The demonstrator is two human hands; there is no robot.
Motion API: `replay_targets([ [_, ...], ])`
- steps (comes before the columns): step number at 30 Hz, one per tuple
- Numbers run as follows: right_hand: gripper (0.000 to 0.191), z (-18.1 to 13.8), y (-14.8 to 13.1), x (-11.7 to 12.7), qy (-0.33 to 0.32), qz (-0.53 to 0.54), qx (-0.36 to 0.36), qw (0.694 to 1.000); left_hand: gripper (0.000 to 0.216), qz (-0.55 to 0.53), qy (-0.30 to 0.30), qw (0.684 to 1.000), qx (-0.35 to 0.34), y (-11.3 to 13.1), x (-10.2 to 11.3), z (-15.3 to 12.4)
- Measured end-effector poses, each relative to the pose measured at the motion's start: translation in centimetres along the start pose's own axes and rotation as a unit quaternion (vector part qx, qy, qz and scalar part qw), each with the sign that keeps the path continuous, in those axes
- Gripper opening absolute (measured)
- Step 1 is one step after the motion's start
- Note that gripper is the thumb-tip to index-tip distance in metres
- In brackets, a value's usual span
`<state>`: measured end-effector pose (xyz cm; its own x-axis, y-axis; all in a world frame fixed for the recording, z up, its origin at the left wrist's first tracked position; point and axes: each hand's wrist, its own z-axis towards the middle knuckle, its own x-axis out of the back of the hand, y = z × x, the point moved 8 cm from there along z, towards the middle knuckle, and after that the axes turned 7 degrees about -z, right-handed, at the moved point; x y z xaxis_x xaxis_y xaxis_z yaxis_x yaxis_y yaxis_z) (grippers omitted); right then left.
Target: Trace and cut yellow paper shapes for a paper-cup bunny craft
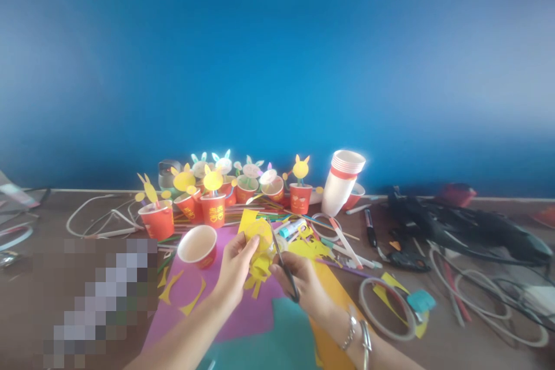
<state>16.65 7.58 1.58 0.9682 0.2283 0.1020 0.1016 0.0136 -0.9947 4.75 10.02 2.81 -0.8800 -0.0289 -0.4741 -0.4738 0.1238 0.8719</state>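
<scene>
A piece of yellow paper point(261, 232) with a rounded outline is pinched between the thumb and fingers of my left hand point(237, 260). Beside it, my right hand point(304, 282) grips dark-handled scissors point(289, 278), whose blades point away from me and lie along the paper's right edge. More yellow scraps point(260, 269) lie just below the held paper. Under my hands are purple paper point(255, 318), teal paper point(277, 347) and orange paper point(336, 312). A red paper cup point(207, 258) with a white inside stands left of my left hand.
Red cups with paper animal heads, such as a yellow one point(300, 167), line the back. A stack of white cups point(342, 185) leans beside them. Rightward are a black marker point(370, 228), a tape ring point(388, 332), cables and a black bag point(472, 231).
</scene>
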Motion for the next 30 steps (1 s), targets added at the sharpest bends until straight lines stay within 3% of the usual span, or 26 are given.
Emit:
replay_targets([
  [6,0.045,0.0,0.1,-0.1,0.003,0.016,-0.006,1.000,0.031,-0.032,0.003,0.999,-0.015,0.4,0.1,-0.1],
  [9,0.044,0.1,0.4,-0.2,0.003,0.033,0.002,0.999,0.034,-0.062,-0.007,0.998,0.016,-0.7,-0.3,-0.5],
  [13,0.043,0.1,0.4,-0.5,-0.003,0.044,0.009,0.999,0.034,-0.029,0.047,0.997,0.047,-2.0,0.4,-1.0],
  [19,0.043,0.1,-0.2,-0.5,-0.004,0.057,0.022,0.998,0.035,-0.001,-0.025,0.999,0.045,-2.2,-0.9,-1.0],
  [30,0.038,0.1,0.0,-0.3,0.004,0.079,0.031,0.996,0.032,0.025,-0.030,0.999,0.028,-2.1,-0.6,-0.8],
])
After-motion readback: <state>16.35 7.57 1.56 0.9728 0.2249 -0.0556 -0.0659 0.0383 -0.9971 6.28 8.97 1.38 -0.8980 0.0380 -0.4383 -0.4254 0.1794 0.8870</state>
